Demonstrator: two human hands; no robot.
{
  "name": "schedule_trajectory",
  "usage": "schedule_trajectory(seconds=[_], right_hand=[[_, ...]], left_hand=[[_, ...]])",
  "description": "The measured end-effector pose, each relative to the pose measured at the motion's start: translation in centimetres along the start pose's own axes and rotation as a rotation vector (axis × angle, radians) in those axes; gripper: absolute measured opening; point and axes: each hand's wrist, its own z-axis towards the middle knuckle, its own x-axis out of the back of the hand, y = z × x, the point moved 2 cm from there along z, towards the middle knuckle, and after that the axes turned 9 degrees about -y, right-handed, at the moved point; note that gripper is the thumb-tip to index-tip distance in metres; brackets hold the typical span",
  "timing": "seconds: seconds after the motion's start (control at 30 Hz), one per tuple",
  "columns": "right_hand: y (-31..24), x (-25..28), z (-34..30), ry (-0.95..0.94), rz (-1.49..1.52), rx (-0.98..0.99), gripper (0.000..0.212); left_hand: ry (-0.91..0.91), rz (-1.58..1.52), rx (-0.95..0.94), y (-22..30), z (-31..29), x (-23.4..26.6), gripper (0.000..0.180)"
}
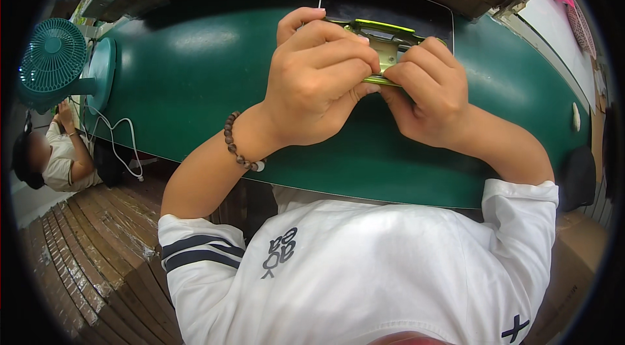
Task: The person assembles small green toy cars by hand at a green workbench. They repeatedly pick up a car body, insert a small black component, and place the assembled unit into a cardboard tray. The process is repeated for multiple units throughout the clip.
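Note:
Both my hands grip a shiny lime-green frame-like part (384,24) above the table, near its far side. A pale plate with openings shows inside it, and its exact kind is hard to make out. My left hand (316,78) has its fingers curled over the left end, thumb at the near edge. At the near right corner, my right hand (426,91) pinches with thumb and bent fingers. The fingertips of the two hands almost meet at the near edge. My fingers cover both ends of the part.
A black mat with a pale border (416,3) lies on the green table (195,78) beyond my hands. A teal fan (55,61) stands at the left, a white cable (133,143) hanging below. Another person (68,156) sits at far left, near stacked cardboard (84,260).

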Motion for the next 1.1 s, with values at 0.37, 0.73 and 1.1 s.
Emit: schedule_trajectory(seconds=[0.37, 0.73, 1.1], right_hand=[[1.5, 2.7, 1.8, -0.217, 0.336, -0.194, 0.058], [1.5, 2.4, 2.0, -0.169, 1.156, -0.895, 0.063], [4.2, 3.0, 1.7, -0.507, 1.475, -0.744, 0.041]], left_hand=[[-0.411, -1.026, 0.62, -2.2, 0.1, 0.4, 0.038], [-0.145, -0.756, 0.44, -2.0, 0.0, 0.9, 0.092], [-0.323, -0.99, 0.643, -2.1, 0.4, 1.7, 0.097]])
